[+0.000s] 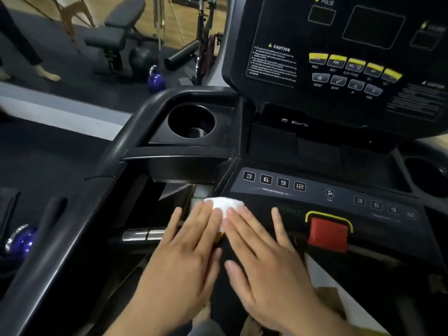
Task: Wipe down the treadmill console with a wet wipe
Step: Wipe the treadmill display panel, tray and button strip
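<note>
A soft, limp wet wipe (224,206) is pressed flat on the treadmill console (315,190) under the straight-fingered left hand (186,248) and right hand (264,258); best pinned under fingertips.

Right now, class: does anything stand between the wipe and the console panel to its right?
Yes. The raised red stop button sits on the lower panel right of the wet wipe, likely in a sideways stroke's path. Left hand and right hand both press flat on the wipe, nothing between.
</note>
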Demonstrator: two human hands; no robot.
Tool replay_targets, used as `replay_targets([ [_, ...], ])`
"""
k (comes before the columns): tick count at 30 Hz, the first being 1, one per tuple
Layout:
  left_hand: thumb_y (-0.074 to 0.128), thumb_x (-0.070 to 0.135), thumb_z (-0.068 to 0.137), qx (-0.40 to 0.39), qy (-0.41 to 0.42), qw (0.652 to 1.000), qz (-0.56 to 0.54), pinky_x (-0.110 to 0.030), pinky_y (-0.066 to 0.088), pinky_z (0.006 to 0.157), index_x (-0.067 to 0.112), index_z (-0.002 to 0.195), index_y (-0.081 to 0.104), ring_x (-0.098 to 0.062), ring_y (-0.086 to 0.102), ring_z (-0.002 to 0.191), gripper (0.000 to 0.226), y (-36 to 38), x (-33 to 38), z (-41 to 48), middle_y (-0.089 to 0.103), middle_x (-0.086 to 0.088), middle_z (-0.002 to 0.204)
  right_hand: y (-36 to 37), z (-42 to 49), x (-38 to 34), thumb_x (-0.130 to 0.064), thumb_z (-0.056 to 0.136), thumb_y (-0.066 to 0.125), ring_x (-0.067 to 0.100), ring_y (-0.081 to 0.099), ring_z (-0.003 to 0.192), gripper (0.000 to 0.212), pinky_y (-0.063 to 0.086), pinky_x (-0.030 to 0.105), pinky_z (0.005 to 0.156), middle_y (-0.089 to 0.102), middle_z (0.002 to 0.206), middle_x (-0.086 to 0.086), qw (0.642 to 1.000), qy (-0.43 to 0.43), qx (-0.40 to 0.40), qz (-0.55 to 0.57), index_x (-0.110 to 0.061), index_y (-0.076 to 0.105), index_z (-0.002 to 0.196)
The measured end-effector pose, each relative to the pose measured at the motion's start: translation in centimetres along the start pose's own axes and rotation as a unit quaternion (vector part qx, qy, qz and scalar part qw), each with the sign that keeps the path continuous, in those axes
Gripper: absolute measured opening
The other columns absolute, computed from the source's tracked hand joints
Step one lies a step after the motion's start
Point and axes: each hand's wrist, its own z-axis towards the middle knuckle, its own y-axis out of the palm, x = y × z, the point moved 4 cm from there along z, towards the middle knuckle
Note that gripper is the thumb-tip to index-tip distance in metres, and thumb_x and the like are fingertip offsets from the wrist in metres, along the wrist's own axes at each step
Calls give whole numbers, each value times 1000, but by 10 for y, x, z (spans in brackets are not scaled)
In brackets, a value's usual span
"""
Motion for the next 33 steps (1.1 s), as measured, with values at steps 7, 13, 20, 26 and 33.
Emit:
replay_targets([
  [7, 35, 30, 98, 14, 88, 994, 66, -54, 24, 112, -5, 139, 46, -37, 34, 141, 55, 23, 57, 41, 43, -25, 146, -11, -31, 46, -36, 93, 41, 11, 19, 147, 57, 16, 59, 114, 30, 157, -2, 997, 80, 12, -21, -15, 39, 146],
  [13, 19, 33, 102, -26, 148, 987, 62, -53, 19, 113, -7, 141, 39, -40, 31, 142, 59, 42, 117, 75, 38, -28, 147, -24, -73, 92, -30, 92, 38, 15, 30, 144, 55, 17, 58, 114, 39, 152, 3, 985, 159, 49, -53, -11, 41, 143],
  [20, 27, 39, 100, -57, 245, 965, 77, -54, 7, 117, -9, 144, 27, -44, 20, 145, 66, 70, 182, 106, 26, -31, 151, -31, -125, 145, -24, 90, 38, 12, 26, 145, 56, 14, 55, 117, 37, 153, 1, 967, 237, 76, -53, -10, 43, 143],
  [26, 14, 42, 102, -59, 295, 948, 102, -52, -15, 118, -9, 148, 1, -44, -4, 147, 70, 80, 243, 125, 0, -31, 157, -36, -174, 185, -24, 91, 31, 8, 28, 143, 55, 11, 49, 118, 40, 151, -1, 944, 312, 109, -10, -12, 41, 144],
  [33, 17, 41, 101, -55, 270, 957, 90, -52, -13, 117, -2, 152, 11, -34, 0, 150, 67, 83, 232, 147, 11, -22, 160, -38, -147, 203, -29, 98, 24, 5, 17, 146, 52, 9, 46, 120, 30, 154, -1, 942, 315, 113, -18, -15, 29, 148],
])
